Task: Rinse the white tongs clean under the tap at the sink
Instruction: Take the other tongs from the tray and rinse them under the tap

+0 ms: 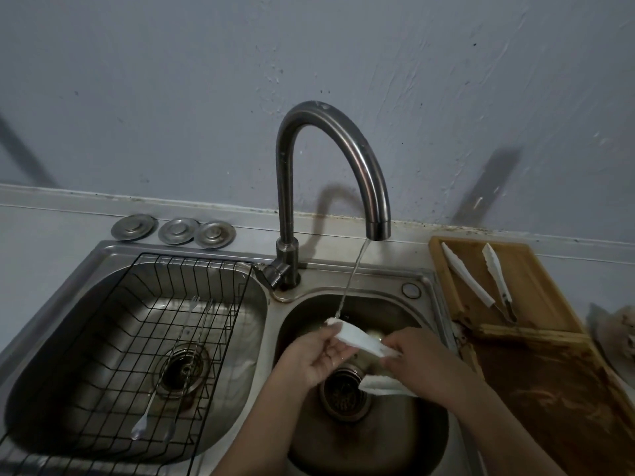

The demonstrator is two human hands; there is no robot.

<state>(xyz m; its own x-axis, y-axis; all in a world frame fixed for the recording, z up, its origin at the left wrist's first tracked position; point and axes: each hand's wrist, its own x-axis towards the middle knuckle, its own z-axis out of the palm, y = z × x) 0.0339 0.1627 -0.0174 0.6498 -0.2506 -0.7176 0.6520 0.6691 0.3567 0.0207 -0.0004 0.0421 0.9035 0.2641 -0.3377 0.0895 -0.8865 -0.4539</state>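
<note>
Currently: left hand [314, 355] and right hand [424, 364] gripping white tongs [357, 336], angling tip into tap [343, 166] stream for rinsing.

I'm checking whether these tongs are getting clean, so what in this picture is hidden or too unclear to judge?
All in the head view:
- White tongs: the hinge end is hidden under the right hand, so how the two arms join is hidden.
- Left hand covers part of the upper arm's underside.
- Any residue on the tongs: too small and blurred.
- Object at the right edge: cut off by the frame.
- Right basin: its near wall is hidden by the forearms.
</note>
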